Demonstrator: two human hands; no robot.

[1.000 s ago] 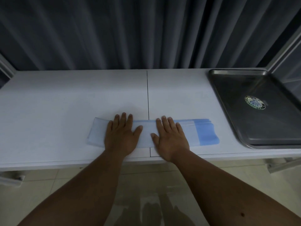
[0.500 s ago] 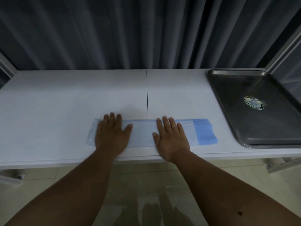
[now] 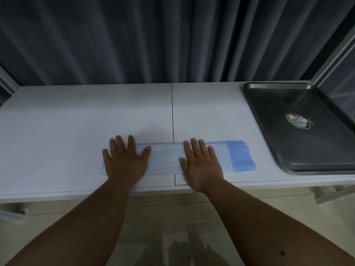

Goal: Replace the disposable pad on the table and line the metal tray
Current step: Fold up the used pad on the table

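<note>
Blue folded pad along the worktop's front edge under flat, spread left hand and right hand, metal tray at the right end.

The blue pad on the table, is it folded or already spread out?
Folded. The pad lies as a narrow strip across the table, with layered edges at its right end, under both flat hands.

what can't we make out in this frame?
- Left end of the folded blue pad: head view, covered by the left hand.
- Round label in the metal tray: print too small to read.
- Tray's right side: cut off by the frame edge.
- Pad beneath the right hand: hidden.
</note>
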